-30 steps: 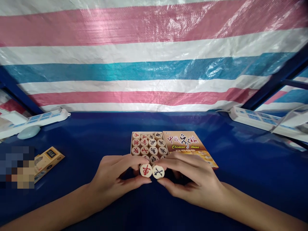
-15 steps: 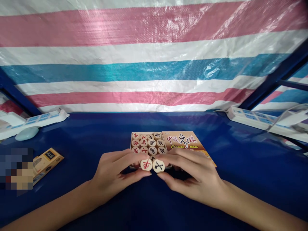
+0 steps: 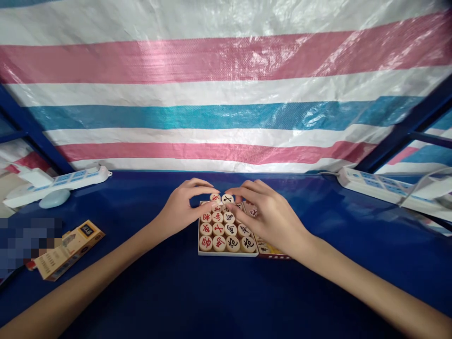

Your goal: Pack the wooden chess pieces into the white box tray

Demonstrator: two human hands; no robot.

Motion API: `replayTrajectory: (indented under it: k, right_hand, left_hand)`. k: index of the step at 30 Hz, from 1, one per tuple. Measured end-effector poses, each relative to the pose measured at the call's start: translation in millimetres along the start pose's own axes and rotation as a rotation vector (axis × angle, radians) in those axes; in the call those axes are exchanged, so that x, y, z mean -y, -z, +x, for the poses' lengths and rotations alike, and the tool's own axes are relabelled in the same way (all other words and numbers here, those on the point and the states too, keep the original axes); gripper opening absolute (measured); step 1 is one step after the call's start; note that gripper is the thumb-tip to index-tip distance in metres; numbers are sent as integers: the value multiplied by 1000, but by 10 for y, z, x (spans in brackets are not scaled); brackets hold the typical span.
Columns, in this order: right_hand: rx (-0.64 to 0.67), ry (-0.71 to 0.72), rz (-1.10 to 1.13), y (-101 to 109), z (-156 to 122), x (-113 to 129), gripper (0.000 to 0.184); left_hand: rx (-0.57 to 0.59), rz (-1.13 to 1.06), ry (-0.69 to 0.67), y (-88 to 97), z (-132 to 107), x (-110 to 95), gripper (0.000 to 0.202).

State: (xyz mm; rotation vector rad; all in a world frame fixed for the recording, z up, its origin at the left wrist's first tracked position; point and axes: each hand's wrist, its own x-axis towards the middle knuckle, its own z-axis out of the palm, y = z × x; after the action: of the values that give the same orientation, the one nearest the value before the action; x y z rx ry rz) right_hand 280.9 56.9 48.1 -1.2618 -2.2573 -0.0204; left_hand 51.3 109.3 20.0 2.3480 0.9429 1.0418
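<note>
My left hand (image 3: pixel 189 202) pinches a round Chinese chess piece with a red character (image 3: pixel 215 197) between thumb and fingers. Right beside it, my right hand (image 3: pixel 263 207) grips a piece with a black character (image 3: pixel 228 199). Both pieces are over the far edge of a shallow white box (image 3: pixel 228 254), which is filled with rows of pieces, red characters on the left and black on the right. My right hand and wrist cover much of the printed Chinese chess lid (image 3: pixel 263 246) lying against the box's right side. Fingers partly hide the box's back row.
On the left lie a yellowish carton (image 3: pixel 72 249), a pale blue rounded object (image 3: pixel 54 198) and a white power strip (image 3: pixel 67 183). Another power strip (image 3: pixel 374 190) with cables sits at the right rear. Striped sheeting (image 3: pixel 226 113) hangs behind the blue table (image 3: pixel 169 296).
Both hands have moved away from me, carrying the two pieces from the box's near side to its far edge. The front rows are uncovered. The view has tilted and shifted slightly.
</note>
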Motion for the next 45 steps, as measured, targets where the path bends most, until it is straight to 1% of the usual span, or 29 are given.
replayTrajectory:
  k: [4, 8, 11, 15, 20, 25, 31, 34, 38, 41, 45]
  right_hand:
    - [54, -28, -3, -97, 36, -95, 22]
    - [42, -25, 25, -177, -33, -158, 26]
    - [34, -29, 33, -208, -49, -150, 26]
    - [25, -40, -2, -216, -52, -99, 26]
    - [7, -5, -108, -205, -97, -93, 27]
    - [-3, -19, -120, -219, -87, -121, 27]
    - [24, -13, -138, -220, -82, -141, 28]
    - [12, -8, -145, -174, -95, -164, 28]
    - [10, 6, -95, -114, -91, -182, 25]
    - [3, 42, -67, -122, -95, -188, 19]
    - [6, 55, -68, -154, -113, -175, 19]
  left_hand:
    - [49, -46, 24, -136, 75, 41, 18]
    - [60, -70, 71, -187, 57, 80, 18]
    - [76, -62, 89, -188, 27, 92, 18]
    - [98, -35, 73, -160, -26, 99, 23]
    - [62, 9, 28, -108, -85, 70, 28]
    - [43, 81, -51, -126, -122, 10, 22]
    - [-22, 156, -70, -151, -142, -9, 16]
    - [-19, 178, -87, -146, -147, -19, 16]
    - [-3, 195, -103, -140, -152, -39, 18]
    - [0, 206, -102, -138, -158, -49, 18]
    - [0, 211, -101, -140, -168, -48, 19]
